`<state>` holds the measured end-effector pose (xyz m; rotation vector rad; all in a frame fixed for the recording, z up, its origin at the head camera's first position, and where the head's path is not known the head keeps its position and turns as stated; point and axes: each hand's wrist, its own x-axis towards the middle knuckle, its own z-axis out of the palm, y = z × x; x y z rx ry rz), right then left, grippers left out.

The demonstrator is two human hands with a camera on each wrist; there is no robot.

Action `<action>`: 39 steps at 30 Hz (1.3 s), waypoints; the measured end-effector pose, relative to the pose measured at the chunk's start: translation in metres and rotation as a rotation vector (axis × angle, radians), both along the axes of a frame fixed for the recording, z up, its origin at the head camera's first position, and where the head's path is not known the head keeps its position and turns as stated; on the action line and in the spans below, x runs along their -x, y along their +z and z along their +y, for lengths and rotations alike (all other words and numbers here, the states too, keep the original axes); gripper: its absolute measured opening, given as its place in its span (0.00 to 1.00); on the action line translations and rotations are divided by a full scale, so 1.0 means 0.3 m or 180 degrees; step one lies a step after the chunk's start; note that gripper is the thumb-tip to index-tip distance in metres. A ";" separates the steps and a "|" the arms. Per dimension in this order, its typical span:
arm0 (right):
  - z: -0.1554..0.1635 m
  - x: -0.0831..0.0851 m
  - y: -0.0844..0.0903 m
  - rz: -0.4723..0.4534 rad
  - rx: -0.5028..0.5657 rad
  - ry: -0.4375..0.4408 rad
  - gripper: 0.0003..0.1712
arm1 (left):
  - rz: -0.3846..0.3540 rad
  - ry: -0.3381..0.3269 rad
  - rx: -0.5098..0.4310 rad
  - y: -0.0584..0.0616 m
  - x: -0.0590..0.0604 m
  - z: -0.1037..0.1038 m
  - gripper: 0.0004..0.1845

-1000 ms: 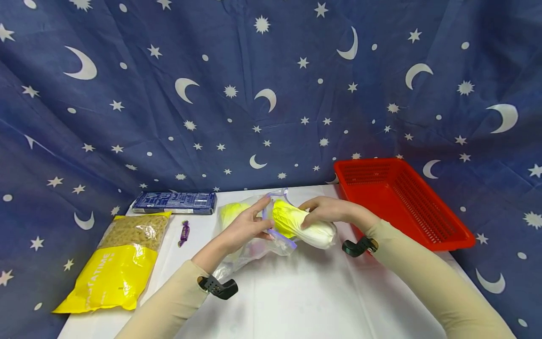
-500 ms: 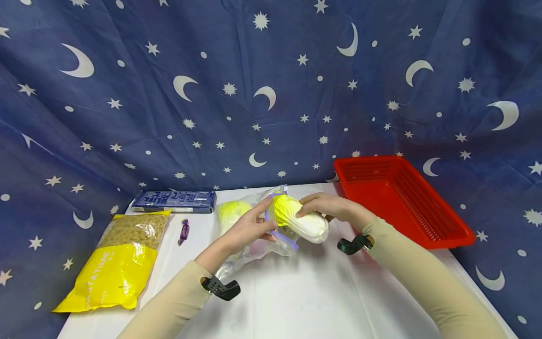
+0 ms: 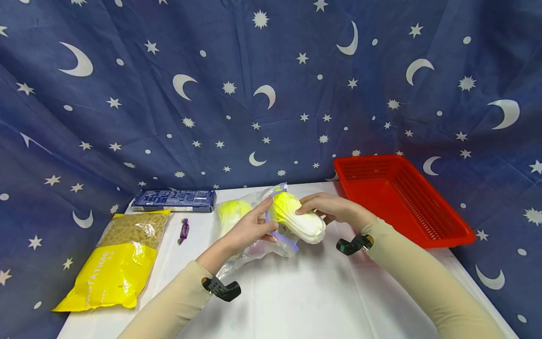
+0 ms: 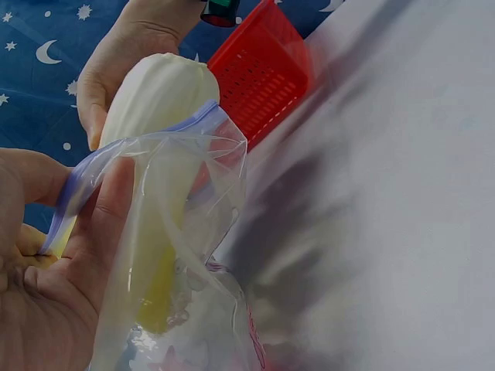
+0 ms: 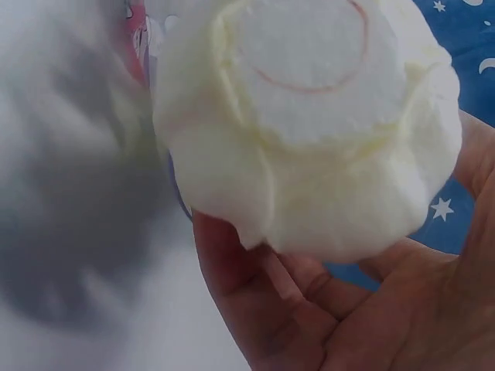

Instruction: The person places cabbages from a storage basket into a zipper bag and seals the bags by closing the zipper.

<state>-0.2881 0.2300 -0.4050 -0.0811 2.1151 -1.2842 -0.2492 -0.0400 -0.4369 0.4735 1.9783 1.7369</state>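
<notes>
In the head view my right hand grips a napa cabbage near its white base; its yellow leafy end sits inside the mouth of a clear zip bag. My left hand pinches the bag's purple zip rim and holds the mouth apart. A second yellow-green cabbage lies within the bag, partly behind the left hand. The left wrist view shows the cabbage's yellow tip through the plastic. Its round cut base fills the right wrist view, with fingers curled beneath.
A red plastic basket stands at the right rear of the white table. To the left are a blue box, a purple-wrapped candy and a yellow pasta bag. A starry blue curtain hangs behind.
My right hand has pushed the cabbage leftward and slightly deeper into the bag's mouth. The left hand keeps its hold on the rim, nearly still.
</notes>
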 end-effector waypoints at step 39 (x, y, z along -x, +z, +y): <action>-0.039 0.037 -0.073 -0.1247 0.1424 -0.0992 0.34 | -0.0073 0.0073 -0.0408 -0.051 -0.036 0.063 0.49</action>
